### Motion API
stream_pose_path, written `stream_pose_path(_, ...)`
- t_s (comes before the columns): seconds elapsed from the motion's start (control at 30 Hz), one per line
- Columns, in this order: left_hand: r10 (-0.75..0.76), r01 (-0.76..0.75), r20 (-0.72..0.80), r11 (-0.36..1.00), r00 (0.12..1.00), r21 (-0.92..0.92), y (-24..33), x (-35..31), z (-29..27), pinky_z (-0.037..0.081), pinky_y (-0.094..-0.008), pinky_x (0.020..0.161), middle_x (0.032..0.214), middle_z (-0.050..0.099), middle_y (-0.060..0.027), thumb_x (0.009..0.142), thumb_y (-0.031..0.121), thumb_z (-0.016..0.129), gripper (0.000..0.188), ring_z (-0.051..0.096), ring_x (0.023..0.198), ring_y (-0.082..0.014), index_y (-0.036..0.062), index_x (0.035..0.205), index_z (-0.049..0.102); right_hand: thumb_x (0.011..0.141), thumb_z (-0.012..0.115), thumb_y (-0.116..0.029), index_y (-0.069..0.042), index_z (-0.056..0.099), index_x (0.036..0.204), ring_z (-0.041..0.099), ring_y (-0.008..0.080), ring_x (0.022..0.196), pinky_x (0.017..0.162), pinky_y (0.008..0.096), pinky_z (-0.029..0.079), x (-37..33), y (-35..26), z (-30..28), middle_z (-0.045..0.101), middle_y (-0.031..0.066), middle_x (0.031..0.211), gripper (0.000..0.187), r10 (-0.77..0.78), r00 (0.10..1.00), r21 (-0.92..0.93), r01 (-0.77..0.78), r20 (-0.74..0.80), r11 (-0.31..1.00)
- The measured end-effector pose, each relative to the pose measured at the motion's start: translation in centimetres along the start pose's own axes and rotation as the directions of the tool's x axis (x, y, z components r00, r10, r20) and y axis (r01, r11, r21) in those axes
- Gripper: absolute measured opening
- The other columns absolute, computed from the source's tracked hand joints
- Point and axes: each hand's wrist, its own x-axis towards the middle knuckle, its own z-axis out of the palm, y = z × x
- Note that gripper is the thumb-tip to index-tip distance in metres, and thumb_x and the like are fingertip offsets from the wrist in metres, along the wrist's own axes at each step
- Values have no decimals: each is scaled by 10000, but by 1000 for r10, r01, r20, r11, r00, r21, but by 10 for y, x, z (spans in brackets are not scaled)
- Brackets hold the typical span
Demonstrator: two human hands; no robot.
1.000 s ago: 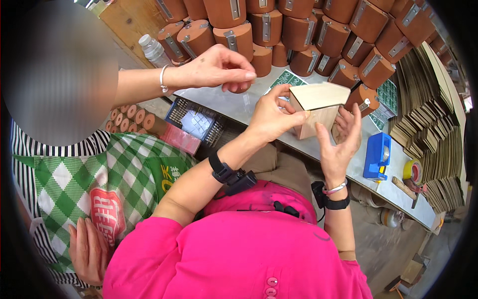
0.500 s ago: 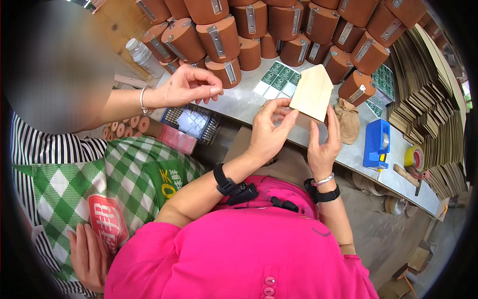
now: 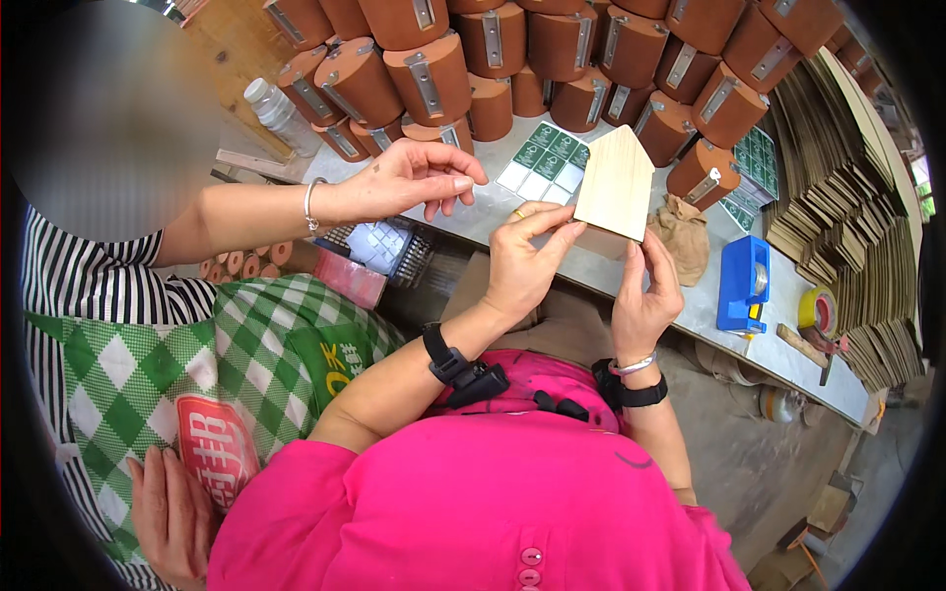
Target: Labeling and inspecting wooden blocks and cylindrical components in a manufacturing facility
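A pale wooden board with a pointed, house-like top [image 3: 616, 185] is held up over the near side of the table. My left hand [image 3: 528, 261] pinches its lower left corner between thumb and fingers. At the lower right corner, my right hand [image 3: 647, 300] has its thumb and fingertips closed on the edge. Behind the board lies a sheet of green and white labels [image 3: 542, 158], with several blank white places where green squares are gone. A co-worker's hand [image 3: 419, 180] reaches in from the left, fingers curled, short of the label sheet and the board.
Brown cylinders with metal strips [image 3: 493, 44] are stacked along the back. A crumpled brown cloth [image 3: 680, 239], a blue tape dispenser [image 3: 744, 286], a tape roll [image 3: 817, 309] and a hammer [image 3: 803, 347] lie to the right, beside stacked cardboard [image 3: 847, 197]. A plastic bottle [image 3: 276, 108] stands back left.
The co-worker's hand has moved right, closer to the label sheet. The board has shifted slightly left, and my right fingers have come together at its lower corner.
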Motion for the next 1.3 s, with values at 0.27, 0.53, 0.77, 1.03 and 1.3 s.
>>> stream_pose_path(0.27,89,-91,33,994,995,62,-2,10,-6,513,-275,780,937,704,-120,851,16,722,164,654,862,-175,-35,1006,738,885,663,23,40,699,1073,704,276,961,838,348,538,9,-8,-6,715,172,1045,192,-119,992,-151,123,33,981)
stream_pose_path(0.53,120,-126,58,987,991,97,-3,16,-10,517,-275,745,893,717,-116,844,13,724,142,662,814,-173,-26,978,750,858,683,30,39,706,1038,715,307,907,778,356,555,16,-11,-14,721,188,1005,182,-186,979,-238,201,83,950)
stream_pose_path(0.77,178,-188,87,975,980,122,-3,21,-12,514,-266,716,877,717,-111,834,8,733,138,664,794,-168,-21,967,753,846,696,22,39,709,1017,717,315,875,762,355,560,20,-12,-15,724,191,971,173,-243,965,-252,260,97,932)
stream_pose_path(1.03,353,-373,123,897,928,238,-5,25,-14,521,-297,679,855,708,-116,812,6,744,116,671,757,-210,-24,924,738,837,714,-41,-4,677,904,653,332,721,615,396,499,31,-20,-30,663,132,822,86,-164,960,-330,234,226,914)
stream_pose_path(1.3,353,-395,185,866,917,307,1,23,-14,521,-333,682,819,700,-118,804,1,740,92,668,742,-240,-22,892,729,828,705,-41,-6,667,838,617,362,694,596,427,470,45,-23,-40,625,152,764,52,-181,910,-326,311,374,892)
